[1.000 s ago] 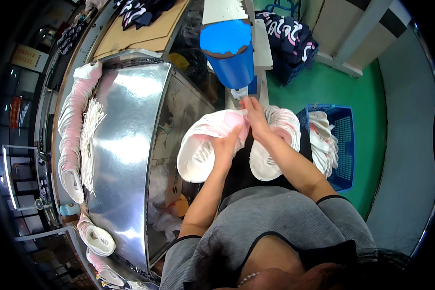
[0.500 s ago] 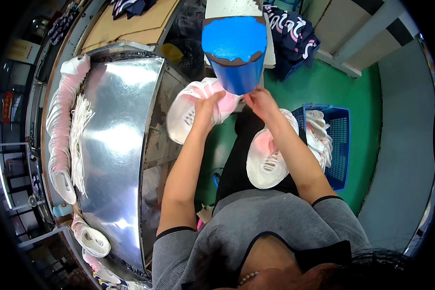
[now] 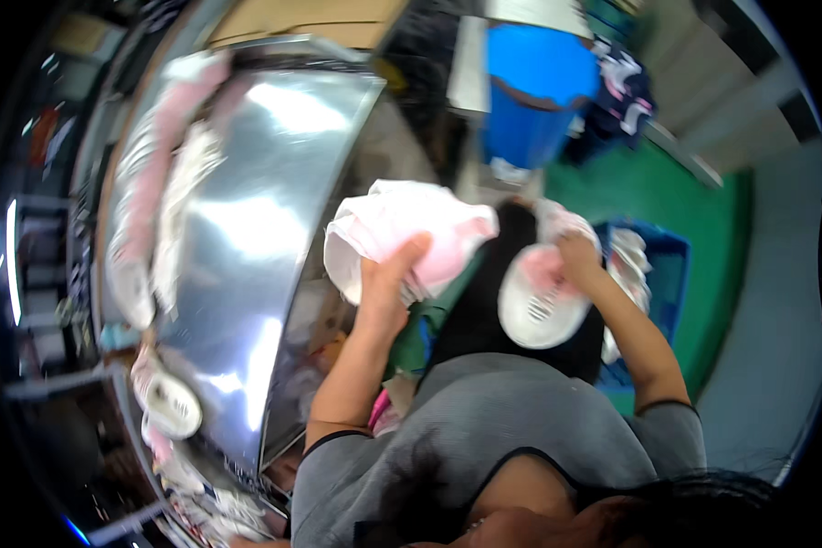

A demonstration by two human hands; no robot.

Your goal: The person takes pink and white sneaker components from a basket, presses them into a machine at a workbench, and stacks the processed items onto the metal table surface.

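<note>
My left hand grips a white and pink shoe upper, thumb lying over its pink side, between the metal table and my lap. On my lap rests another shoe upper, with a rounded white toe and a row of lace holes. My right hand is closed on its pink part; the fingertips are partly hidden and blurred. Beyond both hands stands a blue machine head with a worn, dark-edged top, apart from the upper in my left hand.
A shiny metal table stands at left, bearing a long row of nested uppers and a bundle of white laces. More uppers lie near left. A blue basket holding uppers is on the green floor at right.
My left hand has drawn the upper away from the blue machine head and turned it. My right hand has left the machine and come down onto the upper on my lap. The view has shifted.
</note>
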